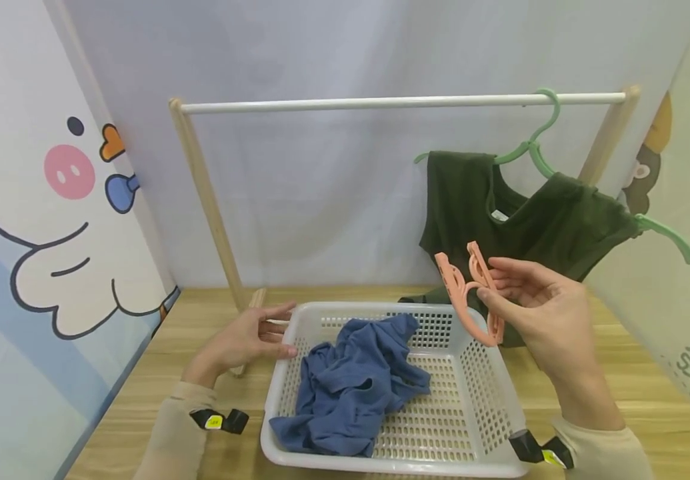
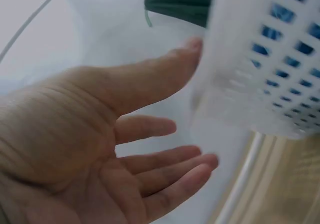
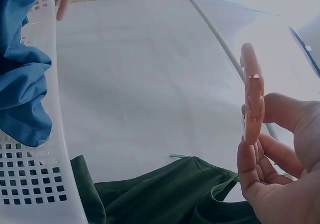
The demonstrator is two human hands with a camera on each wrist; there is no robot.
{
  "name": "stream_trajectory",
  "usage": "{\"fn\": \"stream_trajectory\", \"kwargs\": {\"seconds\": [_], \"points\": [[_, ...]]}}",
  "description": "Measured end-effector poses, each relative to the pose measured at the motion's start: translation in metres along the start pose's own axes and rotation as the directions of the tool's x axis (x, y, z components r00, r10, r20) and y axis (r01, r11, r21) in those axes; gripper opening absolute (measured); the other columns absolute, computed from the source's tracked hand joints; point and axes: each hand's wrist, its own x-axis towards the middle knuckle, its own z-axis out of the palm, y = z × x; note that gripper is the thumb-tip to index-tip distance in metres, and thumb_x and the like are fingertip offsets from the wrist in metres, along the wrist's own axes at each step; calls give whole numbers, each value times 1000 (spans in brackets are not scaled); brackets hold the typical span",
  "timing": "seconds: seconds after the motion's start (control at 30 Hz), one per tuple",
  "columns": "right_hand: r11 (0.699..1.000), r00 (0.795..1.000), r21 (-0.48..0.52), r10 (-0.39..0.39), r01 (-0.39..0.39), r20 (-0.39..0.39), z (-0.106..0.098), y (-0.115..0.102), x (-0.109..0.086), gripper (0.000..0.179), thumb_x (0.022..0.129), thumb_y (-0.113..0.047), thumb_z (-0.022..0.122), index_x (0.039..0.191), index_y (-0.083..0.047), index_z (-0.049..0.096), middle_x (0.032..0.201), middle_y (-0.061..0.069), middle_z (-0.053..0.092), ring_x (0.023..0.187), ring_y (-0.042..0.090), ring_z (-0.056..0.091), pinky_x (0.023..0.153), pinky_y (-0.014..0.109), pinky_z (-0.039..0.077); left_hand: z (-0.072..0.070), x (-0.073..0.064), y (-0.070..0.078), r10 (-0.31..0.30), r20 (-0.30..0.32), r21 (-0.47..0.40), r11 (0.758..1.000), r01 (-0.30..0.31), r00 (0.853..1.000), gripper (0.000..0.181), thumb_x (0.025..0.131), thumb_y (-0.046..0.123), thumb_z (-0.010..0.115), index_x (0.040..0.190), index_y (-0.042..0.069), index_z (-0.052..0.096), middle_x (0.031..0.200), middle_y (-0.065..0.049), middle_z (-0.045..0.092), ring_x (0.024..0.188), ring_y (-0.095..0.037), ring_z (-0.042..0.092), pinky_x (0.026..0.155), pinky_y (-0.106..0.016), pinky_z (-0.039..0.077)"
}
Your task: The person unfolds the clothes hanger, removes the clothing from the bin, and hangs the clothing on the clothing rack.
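Between the thumb and fingers of my right hand [image 1: 551, 313] is a peach plastic folding hanger [image 1: 457, 293], folded up and held above the basket's right rear corner. The right wrist view shows the same hanger [image 3: 254, 99] edge-on in the pinch. My left hand [image 1: 245, 339] is at the left side of the white plastic basket [image 1: 483, 460], its thumb at the rim and its fingers loosely extended, not curled round it. A crumpled blue garment [image 1: 357, 387] lies in the basket's left part. In the left wrist view, the left palm [image 2: 115, 154] shows nothing held.
Behind the basket stands a rack with a white rod [image 1: 333, 104] and wooden posts [image 1: 207, 193]. A dark green sleeveless top [image 1: 471, 200] hangs from it at the right on a green hanger [image 1: 545, 120]. Wooden table surface [image 1: 189, 320] surrounds the basket; cartoon-printed panels [image 1: 27, 200] flank it.
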Motion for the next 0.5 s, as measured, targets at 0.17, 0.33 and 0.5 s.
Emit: {"fn": "stream_trajectory", "kwargs": {"seconds": [0.17,0.33,0.5], "points": [[998,1000,-58,0,-1,-16,7,4,-3,44,83,21,87,124,18,74,103,11,81,86,18,76,79,21,64,2,-9,23,25,-127,89,996,-14,992,72,107,25,80,168,5,48,166,-22,53,145,-43,61,106,-36,61],[991,998,-129,-51,45,-38,15,5,-3,42,83,22,87,123,16,76,105,11,80,89,18,75,85,20,63,13,-14,60,153,-199,48,988,-146,968,56,109,21,76,161,8,59,149,-15,70,132,-34,72,103,-31,62],[980,994,-177,-100,90,-45,24,5,-3,43,83,19,88,124,11,78,106,12,79,90,20,74,87,20,63,35,-14,93,227,-233,-8,972,-235,946,45,110,16,74,153,4,67,136,-14,78,122,-27,78,101,-30,63]]}}
